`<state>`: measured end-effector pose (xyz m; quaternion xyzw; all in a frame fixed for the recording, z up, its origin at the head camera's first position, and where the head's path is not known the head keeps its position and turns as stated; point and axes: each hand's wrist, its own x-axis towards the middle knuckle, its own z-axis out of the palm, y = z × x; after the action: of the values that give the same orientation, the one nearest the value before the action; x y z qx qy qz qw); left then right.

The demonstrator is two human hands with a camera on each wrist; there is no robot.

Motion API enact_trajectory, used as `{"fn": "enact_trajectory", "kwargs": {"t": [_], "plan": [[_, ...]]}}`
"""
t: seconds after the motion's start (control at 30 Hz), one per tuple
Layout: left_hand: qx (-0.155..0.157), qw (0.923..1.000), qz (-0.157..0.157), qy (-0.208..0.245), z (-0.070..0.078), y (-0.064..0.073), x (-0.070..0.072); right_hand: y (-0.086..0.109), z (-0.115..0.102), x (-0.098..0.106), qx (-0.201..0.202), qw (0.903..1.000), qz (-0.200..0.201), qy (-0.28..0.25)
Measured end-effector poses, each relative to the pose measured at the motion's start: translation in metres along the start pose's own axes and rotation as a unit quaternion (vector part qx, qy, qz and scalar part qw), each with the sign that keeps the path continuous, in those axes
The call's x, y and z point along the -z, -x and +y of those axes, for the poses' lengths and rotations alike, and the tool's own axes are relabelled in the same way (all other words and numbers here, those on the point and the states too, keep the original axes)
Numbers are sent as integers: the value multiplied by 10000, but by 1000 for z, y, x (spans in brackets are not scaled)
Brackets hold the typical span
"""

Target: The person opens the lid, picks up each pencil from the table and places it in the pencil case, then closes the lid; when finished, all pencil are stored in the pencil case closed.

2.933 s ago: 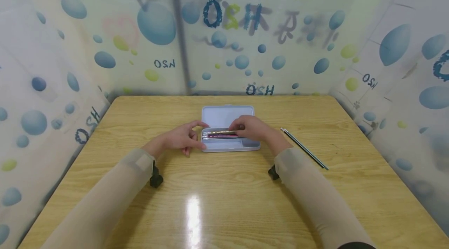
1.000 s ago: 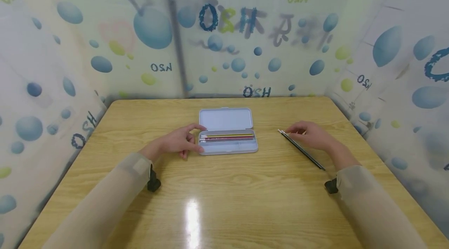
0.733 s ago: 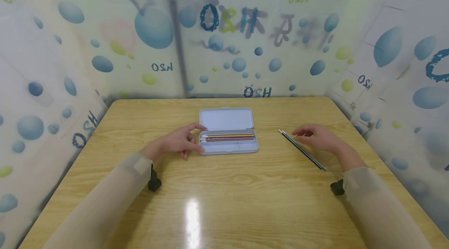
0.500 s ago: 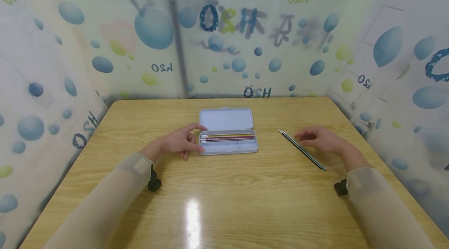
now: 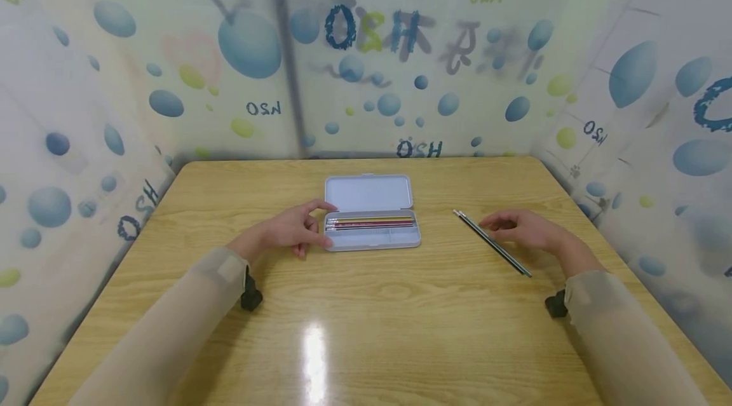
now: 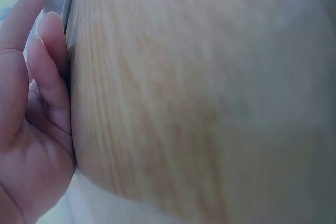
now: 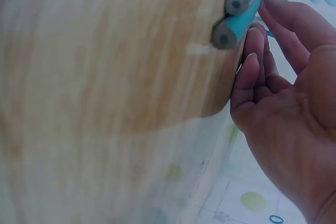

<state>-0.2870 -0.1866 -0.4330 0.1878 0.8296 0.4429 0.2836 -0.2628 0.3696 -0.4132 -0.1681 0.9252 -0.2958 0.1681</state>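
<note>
A pale blue pencil case [image 5: 372, 240] lies with its lid [image 5: 368, 192] folded back. Several pencils [image 5: 372, 223], yellow, red and dark, lie side by side in its long rear compartment. My left hand [image 5: 291, 228] rests at the case's left end, index fingertip by the hinge corner and thumb at the front corner; the left wrist view shows its other fingers bent. My right hand [image 5: 526, 231] is beside two loose pencils [image 5: 493, 243] on the table, its fingertips close to them. In the right wrist view their blunt ends, one silvery, one teal [image 7: 236, 27], show near the thumb; contact is unclear.
The wooden table [image 5: 372, 330] reaches back to a patterned curtain [image 5: 366, 75], which also hangs at both sides. Dark wrist devices [image 5: 251, 291] sit at the cuffs. A light reflection shines on the table's front.
My right hand has left the pencil case and moved right to the two loose pencils, then drawn slightly away along them. The left hand has stayed at the case's left end.
</note>
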Motion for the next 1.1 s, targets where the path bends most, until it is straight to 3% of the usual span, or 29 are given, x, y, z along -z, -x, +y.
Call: {"fn": "enact_trajectory", "kwargs": {"t": [0.3, 0.7, 1.1], "plan": [[-52, 10000, -8, -53, -1, -1, 1, -2, 3, 1, 50, 10000, 70, -18], [-66, 9999, 10, -114, -1, 0, 0, -5, 4, -1, -193, 9986, 451, 196], [-37, 9999, 8, -100, -1, 0, 1, -9, 8, 7, 97, 9978, 366, 553]]}}
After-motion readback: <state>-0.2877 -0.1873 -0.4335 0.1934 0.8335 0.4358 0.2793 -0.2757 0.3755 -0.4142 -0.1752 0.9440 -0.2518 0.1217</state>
